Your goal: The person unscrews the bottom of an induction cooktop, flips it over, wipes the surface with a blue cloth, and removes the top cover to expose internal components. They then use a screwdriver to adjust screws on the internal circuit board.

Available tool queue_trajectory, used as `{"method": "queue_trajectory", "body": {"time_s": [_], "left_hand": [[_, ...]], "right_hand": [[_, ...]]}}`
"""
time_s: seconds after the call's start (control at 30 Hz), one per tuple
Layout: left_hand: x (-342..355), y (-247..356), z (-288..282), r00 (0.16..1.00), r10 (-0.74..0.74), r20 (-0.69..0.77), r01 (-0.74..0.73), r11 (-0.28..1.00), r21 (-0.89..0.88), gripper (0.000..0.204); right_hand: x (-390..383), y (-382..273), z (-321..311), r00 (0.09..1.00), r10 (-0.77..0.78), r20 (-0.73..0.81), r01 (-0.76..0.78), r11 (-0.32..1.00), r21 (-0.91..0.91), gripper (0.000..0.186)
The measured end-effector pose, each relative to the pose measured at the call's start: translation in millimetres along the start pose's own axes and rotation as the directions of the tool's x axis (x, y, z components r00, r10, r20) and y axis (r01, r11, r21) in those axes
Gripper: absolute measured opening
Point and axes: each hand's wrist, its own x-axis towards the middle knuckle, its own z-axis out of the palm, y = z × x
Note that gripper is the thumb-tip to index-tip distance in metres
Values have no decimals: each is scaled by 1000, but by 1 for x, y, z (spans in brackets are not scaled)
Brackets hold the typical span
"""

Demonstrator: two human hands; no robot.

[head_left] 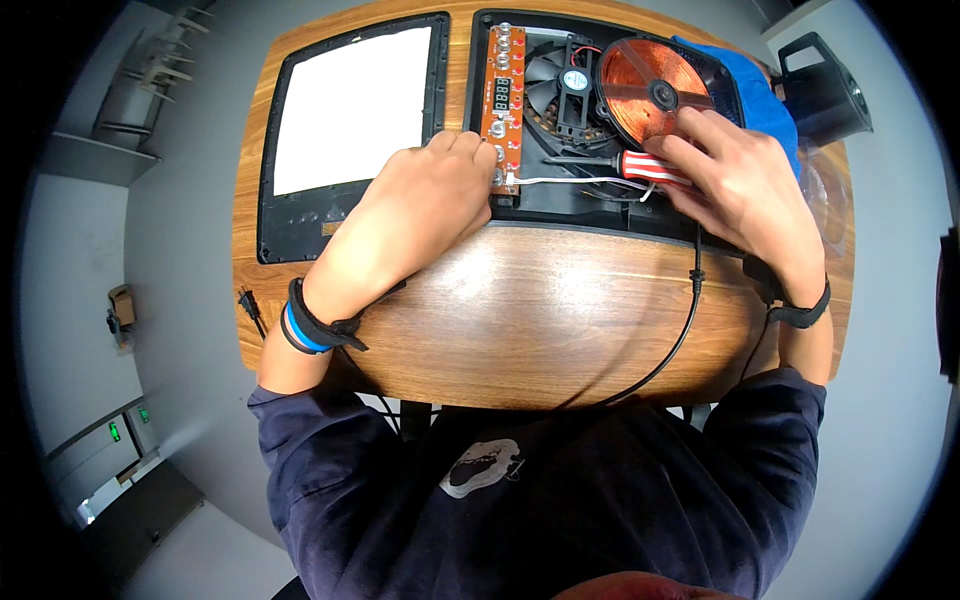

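An opened induction cooker base [590, 222] lies on the table, its inside facing up. Along its left side runs an orange control board [508, 75] with a small digit display. My left hand [440, 185] is closed at the board's lower left edge; its fingertips are hidden, so what they grip does not show. In my right hand [735, 175] is a screwdriver [640, 166] with a red-and-white striped handle, its dark shaft pointing left over the casing. White wires [570, 181] run from the board's lower end beneath it. The copper coil [650, 85] sits just beyond my right fingers.
A black fan [560, 85] sits between board and coil. Left of the base lies the black-framed cover [350, 110] with a white panel. A black power cord [680, 335] hangs over the front edge, and its plug [248, 300] lies left. Blue cloth [765, 95] and a black container [825, 90] are at right.
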Motion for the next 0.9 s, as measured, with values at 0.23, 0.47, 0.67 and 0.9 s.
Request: {"method": "queue_trajectory", "body": {"time_s": [0.23, 0.47, 0.67, 0.9], "left_hand": [[5, 4, -2, 998, -7, 66, 1, 995, 97, 22], [2, -2, -26, 989, 16, 144, -10, 999, -39, 18], [11, 20, -27, 986, 81, -143, -108, 975, -196, 17], [40, 51, -15, 960, 123, -251, -188, 949, -252, 17]], "right_hand": [[2, -9, 12, 998, -15, 57, 9, 995, 102, 38], [-5, -13, 21, 994, 3, 108, -32, 964, 265, 34], [-10, -18, 23, 996, -17, 83, -6, 963, 269, 34], [-9, -23, 18, 980, 13, -201, 83, 883, 462, 25]]}}
